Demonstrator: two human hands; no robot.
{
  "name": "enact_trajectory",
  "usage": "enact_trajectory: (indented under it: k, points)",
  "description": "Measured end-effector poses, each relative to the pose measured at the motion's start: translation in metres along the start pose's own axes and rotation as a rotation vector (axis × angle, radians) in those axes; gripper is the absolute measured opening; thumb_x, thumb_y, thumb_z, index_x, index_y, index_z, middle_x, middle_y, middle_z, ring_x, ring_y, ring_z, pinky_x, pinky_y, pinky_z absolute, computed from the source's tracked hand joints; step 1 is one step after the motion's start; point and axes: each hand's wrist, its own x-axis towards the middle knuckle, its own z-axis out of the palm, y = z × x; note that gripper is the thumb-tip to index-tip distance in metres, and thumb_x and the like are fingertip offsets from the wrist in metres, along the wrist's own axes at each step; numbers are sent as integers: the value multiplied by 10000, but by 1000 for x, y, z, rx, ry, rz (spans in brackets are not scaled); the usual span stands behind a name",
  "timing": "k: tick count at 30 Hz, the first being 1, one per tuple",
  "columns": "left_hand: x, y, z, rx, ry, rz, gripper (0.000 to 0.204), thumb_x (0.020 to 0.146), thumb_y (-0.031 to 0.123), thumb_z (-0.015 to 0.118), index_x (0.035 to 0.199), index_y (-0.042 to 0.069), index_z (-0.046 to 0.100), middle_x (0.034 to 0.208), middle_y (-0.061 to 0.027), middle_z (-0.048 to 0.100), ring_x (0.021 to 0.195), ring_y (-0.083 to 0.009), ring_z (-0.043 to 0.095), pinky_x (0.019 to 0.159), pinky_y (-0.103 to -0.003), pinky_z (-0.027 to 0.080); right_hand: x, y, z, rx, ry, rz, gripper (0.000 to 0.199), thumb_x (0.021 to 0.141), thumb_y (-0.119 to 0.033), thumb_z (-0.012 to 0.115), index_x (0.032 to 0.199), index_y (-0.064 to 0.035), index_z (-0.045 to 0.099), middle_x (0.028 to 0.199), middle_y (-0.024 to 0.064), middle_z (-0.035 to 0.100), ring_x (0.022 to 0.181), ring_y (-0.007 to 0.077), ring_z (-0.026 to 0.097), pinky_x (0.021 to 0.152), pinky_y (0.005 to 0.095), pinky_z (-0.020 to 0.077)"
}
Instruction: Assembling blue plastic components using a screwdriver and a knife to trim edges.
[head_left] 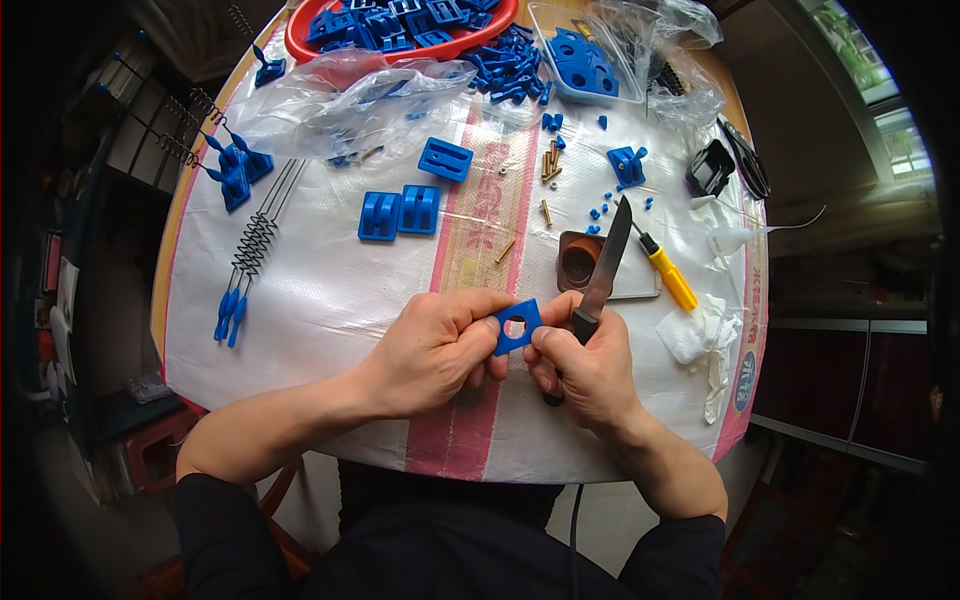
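Between my hands is a small flat blue plate (521, 308) with a round hole through it, held above the near part of the table. My left hand (428, 345) pinches its left edge between thumb and fingers. The right edge is gripped by the thumb and fingers of my right hand (598, 372). That same hand also keeps a knife (609, 262) in its grasp, the dark blade pointing up and away from the plate. Part of the knife's black handle is hidden by my fingers.
Beyond my hands lie blue blocks (418, 208), brass screws (551, 162) and a yellow screwdriver (675, 280). Black springs on rods (253, 245) are at left. A red basin (298, 40) and a clear tub (640, 60) stand far back. Crumpled tissue (697, 332) sits right.
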Motion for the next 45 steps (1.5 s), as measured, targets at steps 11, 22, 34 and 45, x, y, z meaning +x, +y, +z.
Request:
enact_trajectory:
  k: [11, 22, 34, 45]
  points:
    - [0, 3, -4, -36, -33, -37, 315, 995, 109, 413, 1206, -25, 605, 749, -25, 640, 584, -48, 556, 535, -199, 461, -1, -2, -3, -4, -29, 32, 87, 876, 5, 508, 912, 58, 568, 754, 117, 653, 527, 92, 560, 450, 227, 429]
    - [3, 4, -8, -63, -19, -40, 272, 988, 139, 460, 1122, -6, 646, 689, -9, 619, 553, -40, 532, 503, -204, 436, -1, -6, -4, 34, -68, 65, 119, 888, -20, 533, 943, 72, 582, 760, 113, 654, 522, 89, 563, 453, 222, 433]
    - [4, 3, -7, 26, -34, 11, 317, 967, 48, 423, 1210, -60, 598, 826, -11, 632, 695, -36, 561, 623, -203, 471, -1, -5, -7, -6, -100, 87, 98, 904, -46, 549, 935, 41, 583, 743, 90, 649, 506, 91, 564, 446, 228, 425]
    - [11, -5, -15, -187, -73, 5, 259, 985, 116, 500, 1203, -23, 499, 786, -20, 620, 641, -28, 531, 539, -195, 407, -2, -3, -4, 19, -106, 67, 159, 988, -129, 526, 975, 25, 562, 755, 93, 645, 489, 104, 566, 422, 229, 405]
